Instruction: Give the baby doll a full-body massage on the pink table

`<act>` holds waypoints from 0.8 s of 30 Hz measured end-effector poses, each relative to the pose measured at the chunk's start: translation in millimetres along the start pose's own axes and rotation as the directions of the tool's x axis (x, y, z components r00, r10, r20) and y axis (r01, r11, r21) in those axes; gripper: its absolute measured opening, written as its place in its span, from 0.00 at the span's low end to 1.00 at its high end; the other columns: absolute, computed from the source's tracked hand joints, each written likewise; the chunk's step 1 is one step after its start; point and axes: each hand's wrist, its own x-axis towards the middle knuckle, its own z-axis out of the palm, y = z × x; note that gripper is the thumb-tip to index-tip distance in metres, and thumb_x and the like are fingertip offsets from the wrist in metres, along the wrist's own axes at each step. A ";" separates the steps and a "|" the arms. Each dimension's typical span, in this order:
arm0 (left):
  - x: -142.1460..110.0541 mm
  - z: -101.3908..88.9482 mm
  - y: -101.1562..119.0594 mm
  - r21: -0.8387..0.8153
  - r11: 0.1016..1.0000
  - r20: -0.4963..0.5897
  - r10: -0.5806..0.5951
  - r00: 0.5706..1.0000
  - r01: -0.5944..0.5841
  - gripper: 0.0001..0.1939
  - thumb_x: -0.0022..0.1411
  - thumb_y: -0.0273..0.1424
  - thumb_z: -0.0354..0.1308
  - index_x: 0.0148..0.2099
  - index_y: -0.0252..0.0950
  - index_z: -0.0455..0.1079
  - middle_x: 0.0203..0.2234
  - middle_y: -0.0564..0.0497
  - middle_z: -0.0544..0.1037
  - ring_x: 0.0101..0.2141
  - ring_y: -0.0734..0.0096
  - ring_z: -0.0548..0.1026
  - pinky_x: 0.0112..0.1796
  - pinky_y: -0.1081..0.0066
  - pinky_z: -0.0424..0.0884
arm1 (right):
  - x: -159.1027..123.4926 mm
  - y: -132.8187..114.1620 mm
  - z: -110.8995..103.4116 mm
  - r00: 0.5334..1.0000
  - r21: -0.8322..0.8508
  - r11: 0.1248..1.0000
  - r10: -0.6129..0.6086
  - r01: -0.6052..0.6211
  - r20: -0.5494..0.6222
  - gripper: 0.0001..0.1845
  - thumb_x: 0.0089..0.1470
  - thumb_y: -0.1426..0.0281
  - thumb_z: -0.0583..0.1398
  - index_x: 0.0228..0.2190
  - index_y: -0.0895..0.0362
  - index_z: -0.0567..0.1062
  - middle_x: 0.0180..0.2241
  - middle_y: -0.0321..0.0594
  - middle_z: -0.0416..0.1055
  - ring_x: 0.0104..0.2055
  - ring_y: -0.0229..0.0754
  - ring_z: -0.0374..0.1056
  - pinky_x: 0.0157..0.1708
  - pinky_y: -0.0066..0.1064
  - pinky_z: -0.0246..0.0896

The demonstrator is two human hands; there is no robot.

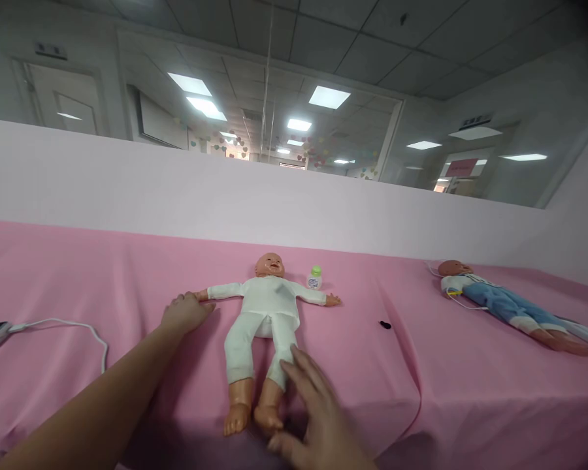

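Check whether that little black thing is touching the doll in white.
Apart. The head view shows pink cloth between the black thing and the doll, whose outstretched hand is its nearest part.

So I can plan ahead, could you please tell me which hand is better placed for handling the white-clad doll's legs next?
Probably the right hand: its fingers are at the doll's lower leg, while the left hand is by the doll's outstretched hand.

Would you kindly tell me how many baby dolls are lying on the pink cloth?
2: the doll in white lies in the middle, by the left hand and right hand; the doll in blue trousers lies farther right. No others are visible.
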 end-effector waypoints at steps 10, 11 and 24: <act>12.1 15.5 -10.9 0.100 0.992 -0.007 -0.080 0.997 0.081 0.41 0.63 0.56 0.51 0.63 0.27 0.73 0.58 0.24 0.72 0.59 0.32 0.68 0.58 0.47 0.61 | 2.0 14.4 37.3 0.999 -0.266 0.964 -0.031 0.019 -0.041 0.61 0.38 0.62 0.78 0.70 0.39 0.60 0.75 0.45 0.41 0.72 0.77 0.51 0.65 0.72 0.55; 11.9 13.8 -10.6 0.080 0.994 -0.001 -0.075 0.997 0.074 0.40 0.62 0.56 0.52 0.62 0.28 0.74 0.57 0.25 0.73 0.59 0.31 0.68 0.58 0.46 0.60 | 0.9 14.1 38.2 0.997 -0.259 0.966 -0.037 0.020 -0.060 0.58 0.41 0.63 0.77 0.69 0.39 0.61 0.75 0.45 0.44 0.71 0.76 0.53 0.64 0.71 0.58; 28.8 -2.6 17.7 -0.615 0.769 -0.030 -0.245 0.969 0.176 0.21 0.63 0.46 0.57 0.48 0.35 0.72 0.38 0.37 0.82 0.33 0.46 0.81 0.30 0.58 0.74 | 3.5 -22.9 30.5 0.777 0.731 0.677 0.503 -0.083 -0.378 0.35 0.65 0.51 0.61 0.68 0.48 0.63 0.62 0.50 0.69 0.57 0.56 0.74 0.53 0.49 0.75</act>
